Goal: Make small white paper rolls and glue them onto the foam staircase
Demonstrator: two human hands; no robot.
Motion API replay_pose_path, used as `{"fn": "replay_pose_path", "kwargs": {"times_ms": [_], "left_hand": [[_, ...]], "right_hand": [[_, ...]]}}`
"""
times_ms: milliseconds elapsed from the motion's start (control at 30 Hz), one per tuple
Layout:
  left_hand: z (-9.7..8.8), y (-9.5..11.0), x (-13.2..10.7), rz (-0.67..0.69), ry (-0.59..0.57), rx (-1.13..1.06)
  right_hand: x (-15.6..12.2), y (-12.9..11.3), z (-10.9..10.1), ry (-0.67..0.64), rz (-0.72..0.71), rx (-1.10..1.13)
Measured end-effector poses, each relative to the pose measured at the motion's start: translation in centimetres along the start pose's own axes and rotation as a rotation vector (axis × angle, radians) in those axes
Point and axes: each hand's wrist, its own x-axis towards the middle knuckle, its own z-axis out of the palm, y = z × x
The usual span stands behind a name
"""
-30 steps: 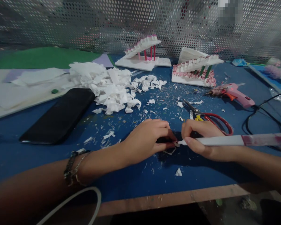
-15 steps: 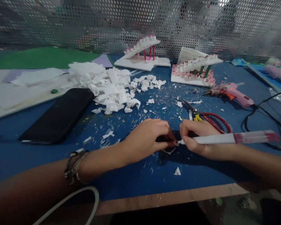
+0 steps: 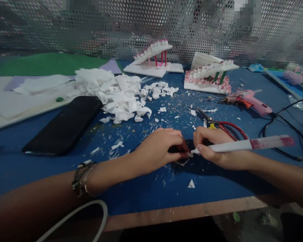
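My left hand (image 3: 159,148) rests on the blue table (image 3: 146,188) with its fingers pinched on a small white scrap (image 3: 190,155) that I can barely see. My right hand (image 3: 218,148) is closed round a long white stick (image 3: 244,145) with a pink far end; its tip meets the scrap between the two hands. Bracelets (image 3: 81,178) circle my left wrist. Small white shreds lie under and in front of both hands.
Red-handled scissors (image 3: 222,126) lie just behind my right hand, a pink glue gun (image 3: 251,102) and black cable (image 3: 285,124) further right. A black phone (image 3: 65,124) lies left, beside a heap of white paper scraps (image 3: 116,92). Two white model staircases (image 3: 154,58) (image 3: 209,75) stand at the back.
The stick's pink end has swung a little left and up in my right hand. Both hands stay pinched together at the same spot.
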Motion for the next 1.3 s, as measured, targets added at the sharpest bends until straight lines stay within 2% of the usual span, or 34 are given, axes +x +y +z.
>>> {"fn": "replay_pose_path", "kwargs": {"times_ms": [500,633,767,833,1000,1100,1300], "left_hand": [[-0.06,-0.04,-0.22,-0.022,0.005,-0.03],[0.04,-0.26,-0.17,0.02,0.011,-0.067],[0.21,-0.33,-0.12,0.036,0.04,-0.094],[0.22,-0.28,-0.12,0.035,0.043,-0.091],[0.16,-0.14,-0.17,0.035,0.043,-0.076],[0.18,-0.11,-0.14,0.026,0.041,-0.084],[0.19,-0.17,-0.11,0.019,0.039,-0.08]], "right_hand": [[-0.06,0.17,-0.01,-0.018,-0.019,-0.063],[-0.2,0.15,-0.02,-0.044,0.002,-0.066],[-0.24,-0.13,0.08,0.028,-0.021,0.011],[-0.22,-0.23,0.14,0.022,-0.019,0.034],[-0.18,-0.22,0.2,0.005,-0.002,-0.052],[-0.11,-0.27,0.23,0.029,0.004,-0.034],[0.02,-0.7,0.16,-0.003,0.016,-0.077]]}}
